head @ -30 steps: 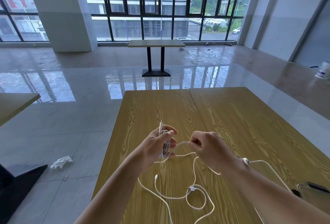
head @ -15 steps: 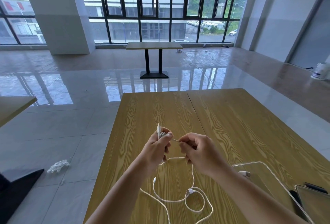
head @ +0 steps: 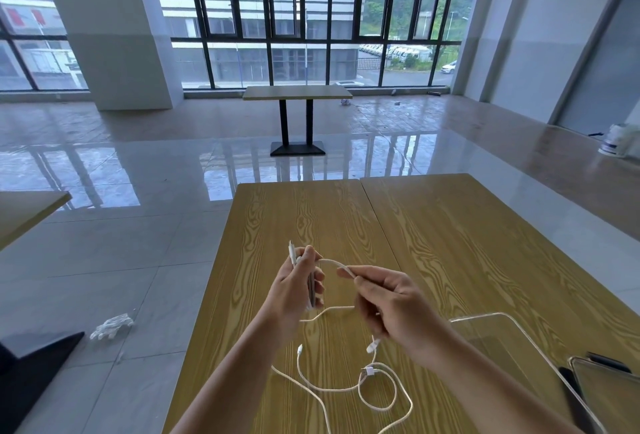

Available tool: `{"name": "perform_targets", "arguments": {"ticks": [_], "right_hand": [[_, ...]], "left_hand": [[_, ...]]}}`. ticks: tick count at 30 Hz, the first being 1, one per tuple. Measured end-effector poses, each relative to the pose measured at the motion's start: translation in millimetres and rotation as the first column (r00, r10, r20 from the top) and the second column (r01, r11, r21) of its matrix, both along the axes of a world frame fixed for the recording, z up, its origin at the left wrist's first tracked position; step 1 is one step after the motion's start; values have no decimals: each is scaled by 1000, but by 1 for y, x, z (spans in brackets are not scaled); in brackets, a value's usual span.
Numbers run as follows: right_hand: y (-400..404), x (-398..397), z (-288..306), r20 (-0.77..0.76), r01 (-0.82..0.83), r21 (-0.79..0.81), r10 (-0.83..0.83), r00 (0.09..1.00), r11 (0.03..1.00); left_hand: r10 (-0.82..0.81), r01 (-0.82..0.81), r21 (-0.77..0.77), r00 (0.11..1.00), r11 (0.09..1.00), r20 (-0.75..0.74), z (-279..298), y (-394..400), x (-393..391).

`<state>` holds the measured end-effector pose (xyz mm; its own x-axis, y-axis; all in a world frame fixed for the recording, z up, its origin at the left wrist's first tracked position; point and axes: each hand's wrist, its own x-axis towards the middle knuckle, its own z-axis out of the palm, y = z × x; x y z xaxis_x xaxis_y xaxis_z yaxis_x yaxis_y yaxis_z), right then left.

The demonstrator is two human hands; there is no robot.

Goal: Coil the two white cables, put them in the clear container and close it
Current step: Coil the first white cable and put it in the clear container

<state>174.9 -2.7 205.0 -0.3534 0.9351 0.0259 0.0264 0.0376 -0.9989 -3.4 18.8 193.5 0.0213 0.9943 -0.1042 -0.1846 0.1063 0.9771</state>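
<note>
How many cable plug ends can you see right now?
4: one plug sticks up above the left hand, and three lie on the table at and. More may be hidden.

L hand (head: pixel 294 290) & R hand (head: pixel 391 309) sit above the bench (head: pixel 433 236), a cable (head: pixel 334 263) strung betw. them. Second cable (head: pixel 377 395) lies on bench below the hands; clear container (head: pixel 512 343) on bench to the R, near its front edge.
</note>
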Motion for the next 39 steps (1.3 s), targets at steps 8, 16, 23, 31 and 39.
{"name": "perform_targets", "arguments": {"ticks": [8,16,23,31,39], "right_hand": [[-9,-15,-15,192,-74,252,25,981,965],[-15,-19,-22,212,-55,336,-18,977,940],[-26,-18,-24,221,5,331,-83,972,943],[-27,6,-10,610,-340,179,167,774,923],[-19,21,-5,421,-148,-201,222,880,968]], "left_hand": [[-100,105,-9,965,994,244,1,-10,10],[-158,159,20,941,987,299,-6,-19,10],[-44,41,16,954,999,296,-8,-26,13],[67,-67,-8,953,998,295,-3,-30,-3],[10,-14,5,893,1000,449,-1,-37,-12]]}}
